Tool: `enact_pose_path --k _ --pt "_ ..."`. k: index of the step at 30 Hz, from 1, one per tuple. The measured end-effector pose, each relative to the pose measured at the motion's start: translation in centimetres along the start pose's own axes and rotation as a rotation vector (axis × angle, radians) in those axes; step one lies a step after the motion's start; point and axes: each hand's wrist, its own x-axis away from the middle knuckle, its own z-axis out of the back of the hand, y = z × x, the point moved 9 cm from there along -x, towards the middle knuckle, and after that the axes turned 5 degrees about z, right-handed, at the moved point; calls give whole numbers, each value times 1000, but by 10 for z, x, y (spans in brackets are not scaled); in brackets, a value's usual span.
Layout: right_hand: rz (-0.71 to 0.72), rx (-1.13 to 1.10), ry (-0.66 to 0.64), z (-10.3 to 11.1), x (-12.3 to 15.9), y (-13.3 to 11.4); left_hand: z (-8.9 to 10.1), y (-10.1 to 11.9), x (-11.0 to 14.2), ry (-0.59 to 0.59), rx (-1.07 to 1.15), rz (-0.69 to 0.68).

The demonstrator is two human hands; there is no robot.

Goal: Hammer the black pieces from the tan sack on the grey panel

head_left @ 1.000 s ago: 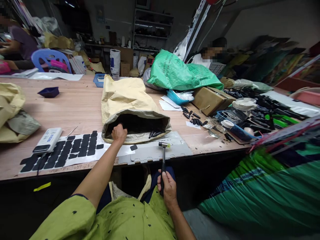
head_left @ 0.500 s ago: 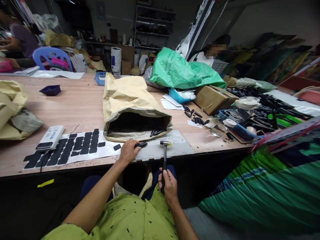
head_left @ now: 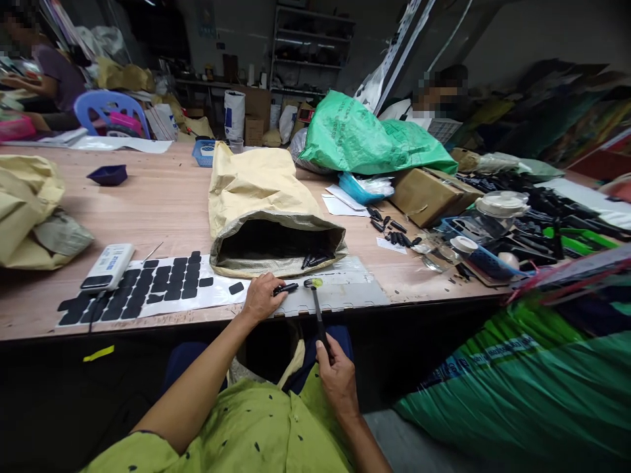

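My left hand (head_left: pixel 260 297) rests on the grey mat (head_left: pixel 345 289) at the table's front edge, fingers closed on a small black plastic part (head_left: pixel 286 288). My right hand (head_left: pixel 336 376) grips the black handle of a small hammer (head_left: pixel 315 309) below the table edge. The hammer's head, with its yellow-green face, lies close to the right end of the black part. Just behind, a tan sack (head_left: pixel 261 203) lies open toward me with several black parts (head_left: pixel 315 260) at its mouth.
A white sheet of black adhesive pads (head_left: pixel 148 289) and a white device (head_left: pixel 107 266) lie to the left. A cardboard box (head_left: pixel 434 194), green bag (head_left: pixel 369 141), trays of black parts (head_left: pixel 517 223) fill the right. Other people sit at the far left and right. A green sack (head_left: pixel 517 381) stands at my right.
My left hand came out of the sack with a black part and set it on the mat. The hammer head has swung left to the part.
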Motion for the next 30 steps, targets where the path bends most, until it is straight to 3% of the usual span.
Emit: enact_pose_path --k 3,8,14,21,25,30 --pt "61 63 -45 -2 0 -12 -1 0 0 -4 3 -3" --pt "187 118 -9 -2 0 -26 -2 0 0 -12 3 -2" --pt "171 136 -34 -5 0 -26 -3 -1 0 -13 4 12" --pt "267 114 -78 -12 5 -38 -4 -3 -1 -7 -7 8" --pt "165 67 -86 -12 6 -25 -3 -2 0 2 6 4" --pt "-188 -214 -25 -7 4 11 -3 -3 0 12 12 20"
